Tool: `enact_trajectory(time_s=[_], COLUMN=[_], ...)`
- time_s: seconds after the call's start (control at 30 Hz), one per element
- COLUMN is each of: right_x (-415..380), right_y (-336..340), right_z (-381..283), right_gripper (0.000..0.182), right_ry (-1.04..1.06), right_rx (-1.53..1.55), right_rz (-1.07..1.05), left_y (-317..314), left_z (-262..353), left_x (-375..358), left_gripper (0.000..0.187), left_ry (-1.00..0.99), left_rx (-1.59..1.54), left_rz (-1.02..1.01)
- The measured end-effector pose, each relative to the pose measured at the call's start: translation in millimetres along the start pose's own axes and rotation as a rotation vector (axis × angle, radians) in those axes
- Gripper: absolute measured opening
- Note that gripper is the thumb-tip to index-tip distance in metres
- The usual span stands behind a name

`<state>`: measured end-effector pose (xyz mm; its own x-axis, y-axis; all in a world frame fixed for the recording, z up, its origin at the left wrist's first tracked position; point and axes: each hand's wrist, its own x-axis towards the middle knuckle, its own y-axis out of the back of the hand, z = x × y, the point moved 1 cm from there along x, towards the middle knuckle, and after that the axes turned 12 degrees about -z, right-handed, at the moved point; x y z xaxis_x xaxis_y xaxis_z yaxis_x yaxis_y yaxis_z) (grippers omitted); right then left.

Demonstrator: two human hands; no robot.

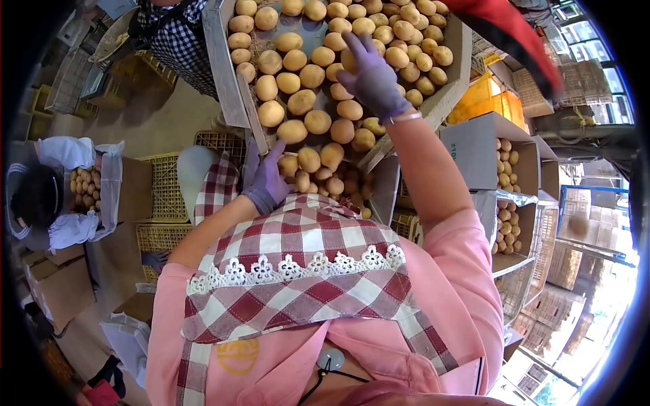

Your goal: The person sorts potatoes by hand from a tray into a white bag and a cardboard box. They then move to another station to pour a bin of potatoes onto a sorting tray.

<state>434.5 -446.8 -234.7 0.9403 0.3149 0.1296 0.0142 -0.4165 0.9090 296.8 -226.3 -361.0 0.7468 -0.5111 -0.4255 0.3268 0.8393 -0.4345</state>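
Many yellow-brown potatoes (pixel 301 101) lie on a sloping sorting tray with raised side boards (pixel 443 105). My right hand (pixel 379 84), in a purple-grey glove, reaches over the potatoes on the tray's right side with its fingers spread. My left hand (pixel 267 177), gloved likewise, is at the left of the tray's lower mouth, fingers apart and beside the nearest potatoes. Under that mouth, more potatoes (pixel 325 183) sit in a container against my checked apron (pixel 291 237); its lower part is hidden.
Cartons of potatoes (pixel 508 227) stand on a rack at right. Yellow plastic crates (pixel 164 186) are stacked at left. Farther left, a person (pixel 40 189) bends by another potato carton (pixel 128 189). A person in a checked garment (pixel 179 47) is beyond the tray; a red sleeve (pixel 504 30) reaches in top right.
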Motion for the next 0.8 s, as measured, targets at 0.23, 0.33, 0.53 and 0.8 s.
enact_trajectory(time_s=[0.23,0.33,0.53,0.8], right_x=[-42,-74,-47,37], right_y=[-109,-88,-2,-39], right_z=[-53,-34,22,36], right_gripper=[0.068,0.059,0.018,0.041], right_ry=[0.228,0.275,-0.189,-0.25], right_rx=[-0.358,-0.313,-0.013,-0.269], right_rz=[-0.299,-0.409,-0.185,-0.616], left_y=[8,2,-16,-16], left_z=[-21,6,21,5], left_x=[17,9,6,13], left_gripper=[0.092,0.092,0.092,0.097], left_ry=[-0.065,0.127,0.211,0.269], left_rx=[-0.277,-0.119,-0.545,-0.729], left_rz=[-0.1,-0.014,0.131,0.009])
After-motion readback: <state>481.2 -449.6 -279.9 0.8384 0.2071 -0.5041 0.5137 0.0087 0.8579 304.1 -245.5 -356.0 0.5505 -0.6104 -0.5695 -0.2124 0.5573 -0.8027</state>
